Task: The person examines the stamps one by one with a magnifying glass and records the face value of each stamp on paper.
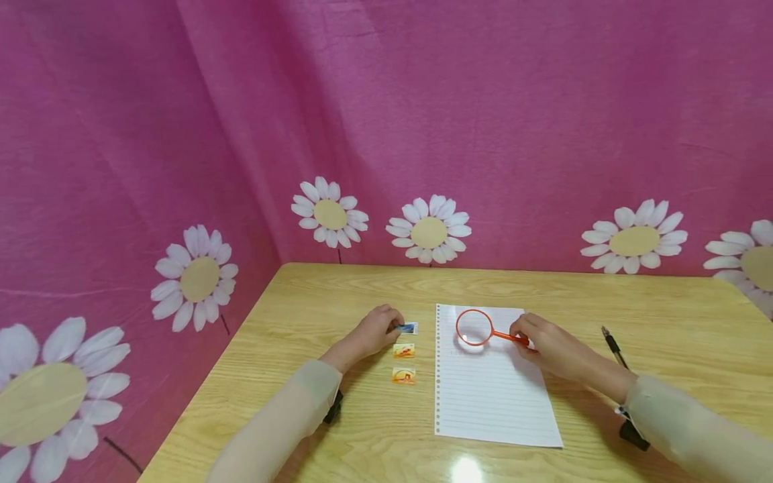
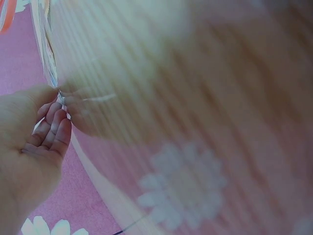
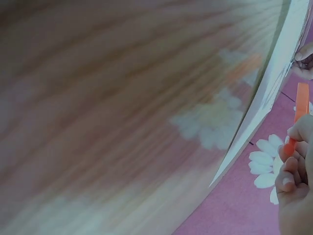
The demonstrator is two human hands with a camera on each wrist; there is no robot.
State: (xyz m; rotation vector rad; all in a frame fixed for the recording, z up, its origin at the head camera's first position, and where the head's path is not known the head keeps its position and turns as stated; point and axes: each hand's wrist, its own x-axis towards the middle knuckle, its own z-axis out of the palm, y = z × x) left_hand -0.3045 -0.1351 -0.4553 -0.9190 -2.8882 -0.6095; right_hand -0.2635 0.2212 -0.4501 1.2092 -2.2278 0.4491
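Note:
My right hand [image 1: 552, 345] grips the red handle of a magnifying glass [image 1: 510, 336]. Its round lens hangs over the upper part of a lined sheet of paper [image 1: 495, 402]. In the right wrist view the handle [image 3: 302, 100] runs between thumb and fingers. At the left of the sheet, my left hand [image 1: 376, 329] pinches the left edge of a blue stamp [image 1: 410, 328]; whether the stamp is lifted off the table I cannot tell. Below it on the table lie two yellow-orange stamps, an upper one [image 1: 404, 351] and a lower one [image 1: 403, 376], in a column.
A black pen [image 1: 612, 345] lies right of the sheet, partly hidden by the right forearm. The wooden table [image 1: 290, 335] ends at a pink cloth [image 1: 513, 134] with daisies behind and on the left. Faint writing shows near the sheet's top.

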